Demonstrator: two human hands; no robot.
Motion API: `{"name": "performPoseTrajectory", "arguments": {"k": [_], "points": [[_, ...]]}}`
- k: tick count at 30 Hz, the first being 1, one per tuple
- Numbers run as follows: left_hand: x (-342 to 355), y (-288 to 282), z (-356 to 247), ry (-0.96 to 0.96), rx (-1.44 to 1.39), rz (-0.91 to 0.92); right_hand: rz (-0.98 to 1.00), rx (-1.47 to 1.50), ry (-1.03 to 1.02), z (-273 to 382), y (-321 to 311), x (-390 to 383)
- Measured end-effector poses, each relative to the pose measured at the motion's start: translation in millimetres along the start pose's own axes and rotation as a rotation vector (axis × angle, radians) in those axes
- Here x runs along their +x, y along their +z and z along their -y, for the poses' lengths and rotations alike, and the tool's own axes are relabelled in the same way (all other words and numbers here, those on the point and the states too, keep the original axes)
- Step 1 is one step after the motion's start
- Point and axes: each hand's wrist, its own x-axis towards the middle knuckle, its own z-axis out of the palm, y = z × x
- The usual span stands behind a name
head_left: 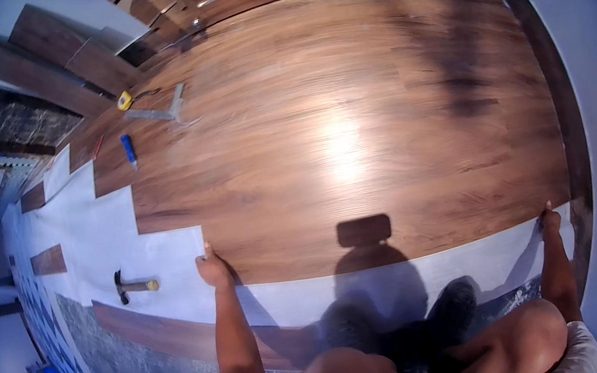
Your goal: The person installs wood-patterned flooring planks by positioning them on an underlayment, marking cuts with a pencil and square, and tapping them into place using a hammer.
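A long wood-look floor plank spans the near edge of the laid flooring, over white underlay sheet. My left hand is closed at the plank's left end, thumb pointing up along it. At its right end, close to the wall, my right hand is closed on the near corner. The undersides of the fingers are hidden in both hands. To the left of my left hand, a hammer with a dark head lies on the underlay.
On the laid boards at far left are a blue utility knife, a metal square, a yellow tape measure and a red pencil. Loose planks lie beyond. A white wall bounds the right; my knees are close below.
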Motion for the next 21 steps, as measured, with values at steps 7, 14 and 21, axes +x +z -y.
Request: {"name": "performPoseTrajectory", "arguments": {"k": [7,14,21], "points": [[7.6,21.2,-6.7,-0.135,-0.079,0.035,-0.034,0.013,0.055,-6.3,-20.6,30.5],[23.6,31.0,16.9,-0.100,-0.149,0.078,-0.030,-0.221,-0.072,2.3,-19.3,28.1],[11.6,35.0,11.7,-0.050,-0.161,0.157,0.068,-0.199,-0.042,-1.7,-35.5,34.4]]}}
